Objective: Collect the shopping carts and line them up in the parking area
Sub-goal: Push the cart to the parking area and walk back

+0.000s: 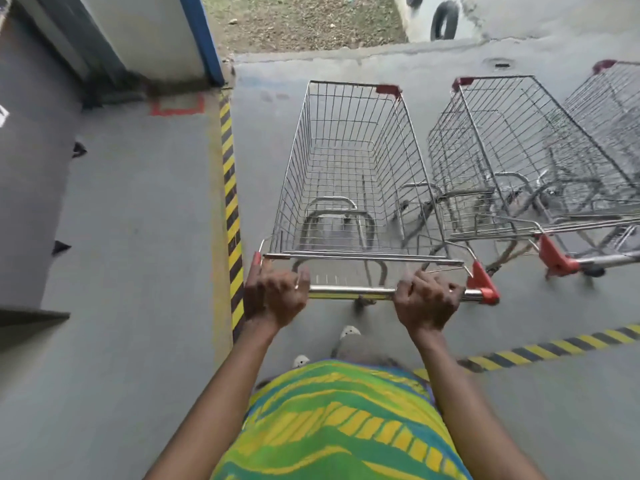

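From the head view I see a silver wire shopping cart with red corner caps (pixel 349 168), its basket empty, standing on grey concrete beside a yellow-and-black striped floor line (pixel 231 202). My left hand (pixel 273 294) and right hand (pixel 427 301) both grip its chrome handle bar (pixel 349 292), directly ahead of me. Two more empty wire carts (pixel 519 150) stand just beside it on the right.

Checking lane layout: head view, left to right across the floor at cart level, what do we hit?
Grey floor → yellow-black striped line → cart held by both hands → second cart → third cart at the right edge.
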{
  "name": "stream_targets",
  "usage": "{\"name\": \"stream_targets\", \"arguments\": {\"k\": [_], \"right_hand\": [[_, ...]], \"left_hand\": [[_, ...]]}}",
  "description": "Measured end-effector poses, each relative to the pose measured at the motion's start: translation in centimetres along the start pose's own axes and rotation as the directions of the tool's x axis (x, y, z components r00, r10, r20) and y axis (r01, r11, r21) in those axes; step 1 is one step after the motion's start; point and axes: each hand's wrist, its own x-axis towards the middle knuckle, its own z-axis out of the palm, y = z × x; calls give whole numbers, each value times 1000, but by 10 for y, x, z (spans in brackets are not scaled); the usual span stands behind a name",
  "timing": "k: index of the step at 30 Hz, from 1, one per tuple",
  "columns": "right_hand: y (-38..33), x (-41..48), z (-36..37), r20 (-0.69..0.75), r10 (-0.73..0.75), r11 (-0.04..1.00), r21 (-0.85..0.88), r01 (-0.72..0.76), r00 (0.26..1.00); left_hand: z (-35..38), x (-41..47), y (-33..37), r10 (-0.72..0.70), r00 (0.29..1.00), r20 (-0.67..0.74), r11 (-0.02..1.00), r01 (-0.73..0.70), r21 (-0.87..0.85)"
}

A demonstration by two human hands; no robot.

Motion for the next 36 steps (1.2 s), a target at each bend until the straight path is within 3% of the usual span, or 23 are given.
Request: {"name": "stream_targets", "arguments": {"k": [4,11,19,24,30,36], "right_hand": [[0,8,16,-16,33,999,-1,-33,999],[-45,51,34,-89,-45,998,30,48,995],[-81,181,79,-89,-90,992,78,97,992],[-110,288,118,-23,-97,994,50,98,995],[-154,416,162,118,-90,996,16,88,989],[-188,515,193,248,-158,978,173,117,956]], "left_hand": [[8,10,-7,32,992,-123,999,-31,7],[31,78,-45,-52,985,-167,998,47,-39],[60,196,-52,-142,963,-229,981,106,-163],[63,296,-59,-134,987,-84,984,123,-127],[55,406,-74,130,985,-111,990,-134,-35],[63,511,-88,80,993,90,994,-87,70]]}}
